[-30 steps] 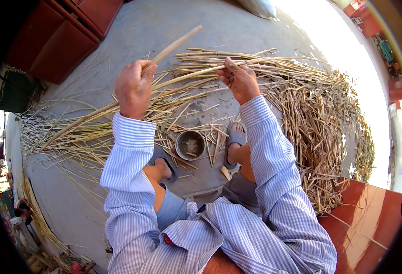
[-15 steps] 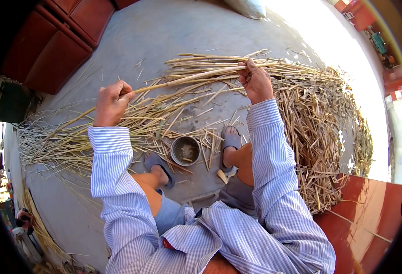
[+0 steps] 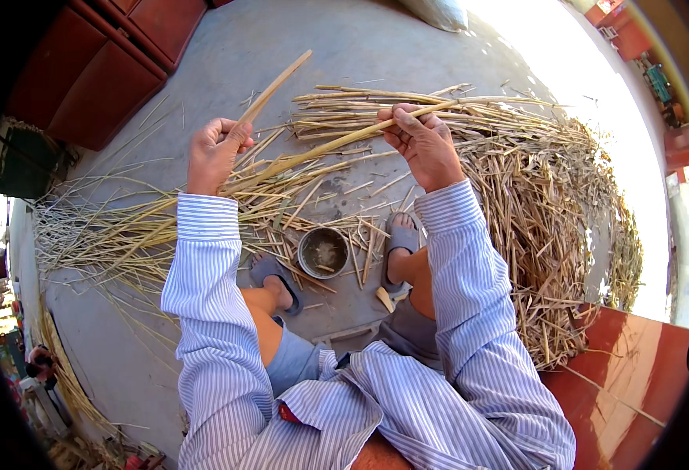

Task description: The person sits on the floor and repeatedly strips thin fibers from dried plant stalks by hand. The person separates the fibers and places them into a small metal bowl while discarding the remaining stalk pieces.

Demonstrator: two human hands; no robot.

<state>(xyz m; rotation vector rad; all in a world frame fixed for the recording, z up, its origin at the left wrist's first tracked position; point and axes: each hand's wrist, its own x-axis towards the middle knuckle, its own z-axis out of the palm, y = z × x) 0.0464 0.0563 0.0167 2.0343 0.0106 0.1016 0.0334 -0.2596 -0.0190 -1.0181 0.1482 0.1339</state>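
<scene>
right hand point(image 3: 424, 150): pinches long stalk point(image 3: 329, 146) | left hand point(image 3: 213, 155): grips pale strip point(image 3: 277, 86), tip up-right | long stalk: slants down-left from right hand, the nearer one, to beside left hand

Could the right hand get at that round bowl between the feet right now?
Probably, though not empty: the right hand is pinching a long stalk and would likely need to release it first. Nothing appears to cover the bowl.
</scene>
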